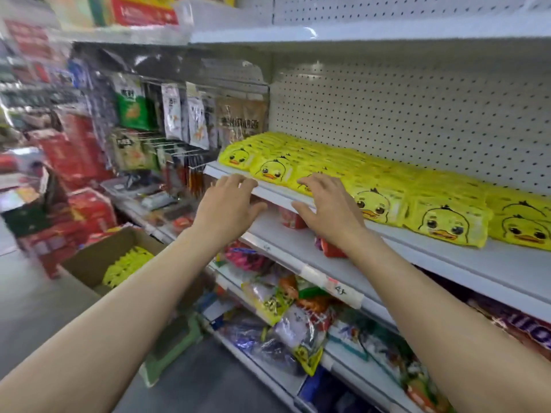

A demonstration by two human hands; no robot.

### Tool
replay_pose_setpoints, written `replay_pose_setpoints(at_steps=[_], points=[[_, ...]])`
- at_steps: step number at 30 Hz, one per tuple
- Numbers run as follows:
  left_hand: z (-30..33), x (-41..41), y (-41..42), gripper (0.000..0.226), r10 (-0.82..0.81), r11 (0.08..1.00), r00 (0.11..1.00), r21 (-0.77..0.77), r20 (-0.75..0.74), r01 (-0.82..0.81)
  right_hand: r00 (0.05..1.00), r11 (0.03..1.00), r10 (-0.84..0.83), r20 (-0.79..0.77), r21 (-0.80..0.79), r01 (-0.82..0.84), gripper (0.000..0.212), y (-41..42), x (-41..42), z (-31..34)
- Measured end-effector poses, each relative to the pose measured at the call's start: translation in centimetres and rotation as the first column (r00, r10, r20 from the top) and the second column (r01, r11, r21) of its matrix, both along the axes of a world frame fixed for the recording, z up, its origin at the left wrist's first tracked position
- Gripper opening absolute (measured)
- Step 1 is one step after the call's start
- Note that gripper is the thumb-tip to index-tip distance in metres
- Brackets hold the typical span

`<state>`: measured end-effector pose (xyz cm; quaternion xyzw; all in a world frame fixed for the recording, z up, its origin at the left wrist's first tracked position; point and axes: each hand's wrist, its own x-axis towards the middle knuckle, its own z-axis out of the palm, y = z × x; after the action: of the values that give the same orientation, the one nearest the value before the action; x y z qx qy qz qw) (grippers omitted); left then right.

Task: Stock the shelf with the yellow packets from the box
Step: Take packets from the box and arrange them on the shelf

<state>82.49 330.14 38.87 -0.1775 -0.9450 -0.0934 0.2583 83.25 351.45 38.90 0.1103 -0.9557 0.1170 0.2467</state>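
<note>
Both of our hands reach for the front edge of the shelf [298,201] and hold nothing. Our left hand [228,207] has its fingers spread and loosely bent, the tips at the shelf lip, just left of the nearest packets. Our right hand [326,208] is likewise spread, its fingertips lying on the front of one yellow packet [301,181] in the row; whether they press or only touch, we cannot tell.

We judge that we are squaring the front of the row, so that the duck faces sit flush with the edge and face the aisle.

Beyond our hands, the yellow packets [444,225] fill the shelf in overlapping files that run back toward the pegboard [417,123], from the left end across to the right border of the view. That layout keeps each printed face visible and the stock packed tight.

Down on the left, the cardboard box [98,257] stands open on the floor [26,308] with more yellow packets [126,265] inside, so the stocking looks well along but not done. Lower shelves carry mixed snack bags [286,320], and more bags hang on hooks [185,117] to the left.
</note>
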Motion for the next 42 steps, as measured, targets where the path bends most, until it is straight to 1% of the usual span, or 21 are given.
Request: replay_pose_setpoints(at_steps=[5, 8, 11, 14, 16, 19, 23, 28, 31, 34, 37, 40, 42], points=[[-1.2, -0.3, -7.6, 0.051, 0.094, 0.995, 0.996, 0.038, -0.009, -0.093, 0.994, 0.994, 0.111, -0.012, 0.016, -0.11, 0.048, -7.3, -2.1, -0.7], [-2.1, -1.7, -11.6, 0.052, 0.153, 0.987, 0.988, 0.055, 0.0, -0.153, 0.983, 0.984, 0.179, 0.032, 0.024, -0.179, 0.048, -11.4, -4.4, -1.5], [-3.2, -4.0, -15.5, 0.05, 0.212, 0.976, 0.977, 0.042, 0.025, -0.213, 0.968, 0.969, 0.244, 0.058, 0.013, -0.245, 0.051, -15.6, -7.7, -2.5], [-4.3, -7.3, -19.5, 0.046, 0.26, 0.964, 0.965, 0.04, 0.035, -0.261, 0.954, 0.955, 0.294, 0.057, 0.014, -0.295, 0.053, -20.0, -12.2, -3.8], [-4.9, -10.0, -22.2, 0.047, 0.307, 0.951, 0.951, 0.027, 0.042, -0.308, 0.947, 0.947, 0.316, 0.057, 0.032, -0.319, 0.053, -23.1, -15.8, -4.7], [-5.8, -14.7, -26.4, 0.05, 0.354, 0.935, 0.933, -0.006, 0.064, -0.354, 0.921, 0.926, 0.375, 0.101, 0.0, -0.377, 0.054, -27.8, -21.8, -6.1], [-6.7, -21.2, -31.6, 0.045, 0.41, 0.912, 0.903, -0.023, 0.127, -0.41, 0.879, 0.893, 0.448, 0.162, -0.037, -0.448, 0.054, -33.7, -29.7, -7.7], [-8.9, -28.1, -37.1, 0.048, 0.445, 0.894, 0.871, -0.047, 0.208, -0.445, 0.855, 0.881, 0.462, 0.236, -0.011, -0.473, 0.051, -39.9, -37.6, -10.1], [-11.1, -31.8, -40.3, 0.047, 0.452, 0.891, 0.857, -0.08, 0.247, -0.447, 0.839, 0.88, 0.458, 0.293, -0.018, -0.474, 0.047, -43.2, -41.2, -12.1], [-13.8, -35.9, -43.7, 0.046, 0.441, 0.895, 0.844, -0.084, 0.306, -0.437, 0.837, 0.889, 0.432, 0.336, -0.003, -0.458, 0.049, -46.3, -44.7, -14.5], [-17.1, -40.2, -47.1, 0.046, 0.393, 0.916, 0.831, -0.085, 0.393, -0.393, 0.83, 0.901, 0.394, 0.394, 0.013, -0.434, 0.051, -49.6, -48.0, -18.0], [-21.4, -44.5, -50.8, 0.047, 0.309, 0.948, 0.817, -0.085, 0.486, -0.308, 0.82, 0.931, 0.338, 0.462, -0.038, -0.363, 0.051, -53.1, -50.9, -22.7], [-25.0, -47.1, -53.4, 0.049, 0.26, 0.963, 0.789, -0.085, 0.557, -0.257, 0.8, 0.951, 0.293, 0.524, -0.073, -0.3, 0.049, -55.3, -52.3, -26.3]])
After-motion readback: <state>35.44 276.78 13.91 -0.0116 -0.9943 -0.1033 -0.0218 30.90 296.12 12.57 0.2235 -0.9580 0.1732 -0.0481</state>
